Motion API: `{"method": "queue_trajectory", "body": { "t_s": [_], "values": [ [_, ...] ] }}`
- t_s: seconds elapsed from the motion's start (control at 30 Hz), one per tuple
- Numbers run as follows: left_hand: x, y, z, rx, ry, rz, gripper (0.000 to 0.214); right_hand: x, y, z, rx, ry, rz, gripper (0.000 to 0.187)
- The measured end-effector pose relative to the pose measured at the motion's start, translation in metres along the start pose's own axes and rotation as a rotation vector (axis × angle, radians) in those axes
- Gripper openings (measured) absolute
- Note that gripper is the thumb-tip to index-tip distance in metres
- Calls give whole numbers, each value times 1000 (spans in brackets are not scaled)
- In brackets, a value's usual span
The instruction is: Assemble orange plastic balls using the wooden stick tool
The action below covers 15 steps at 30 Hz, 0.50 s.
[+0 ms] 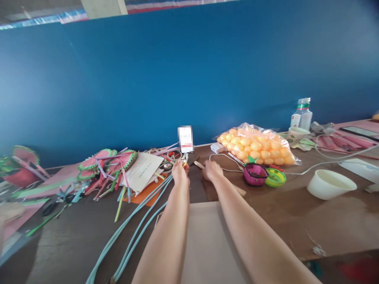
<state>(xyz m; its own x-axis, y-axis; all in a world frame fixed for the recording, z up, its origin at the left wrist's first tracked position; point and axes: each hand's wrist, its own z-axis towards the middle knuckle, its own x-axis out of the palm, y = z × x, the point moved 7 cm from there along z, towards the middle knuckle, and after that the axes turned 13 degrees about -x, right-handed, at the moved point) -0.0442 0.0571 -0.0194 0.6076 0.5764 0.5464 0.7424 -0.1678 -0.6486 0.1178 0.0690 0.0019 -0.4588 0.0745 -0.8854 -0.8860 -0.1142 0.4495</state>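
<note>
My left hand (pixel 180 172) is at the middle of the dark table, fingers curled in a pinch. A small yellow-and-white thing (pixel 184 161) shows at its fingertips, too small to name. Just to the right, my right hand (pixel 212 171) is closed over a pale wooden stick (pixel 199 165). One end pokes out left of the fingers, and a similar pale end emerges beyond my wrist. Below my forearms lies a flat beige board (pixel 211 240). Light-blue cords (pixel 142 203) run from near my left hand toward the front edge. A phone-like white screen (pixel 186 139) stands behind my hands.
Left are pink-and-green paper fans (pixel 108 161), a printed sheet (pixel 142 169) and orange paper (pixel 148 195). To the right lie a bag of orange balls (pixel 257 146), a purple bowl-like container (pixel 255 174), a green one (pixel 275 177), a white cup (pixel 330 185) and clear bottles (pixel 302 114). A blue partition (pixel 189 71) rises behind.
</note>
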Motion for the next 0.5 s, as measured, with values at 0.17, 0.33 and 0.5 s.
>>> {"method": "queue_trajectory", "body": {
  "t_s": [0.17, 0.33, 0.5],
  "values": [
    [-2, -2, 3, -1, -27, -30, 10, -34, 23, -8, -113, -268, 27, 32],
    [-1, -4, 6, 8, -7, -62, 10, -58, 38, -19, -212, -434, 66, 29],
    [0, -4, 4, -3, -4, -77, 6, -57, 45, -23, -267, -403, 100, 28]
  ]
}}
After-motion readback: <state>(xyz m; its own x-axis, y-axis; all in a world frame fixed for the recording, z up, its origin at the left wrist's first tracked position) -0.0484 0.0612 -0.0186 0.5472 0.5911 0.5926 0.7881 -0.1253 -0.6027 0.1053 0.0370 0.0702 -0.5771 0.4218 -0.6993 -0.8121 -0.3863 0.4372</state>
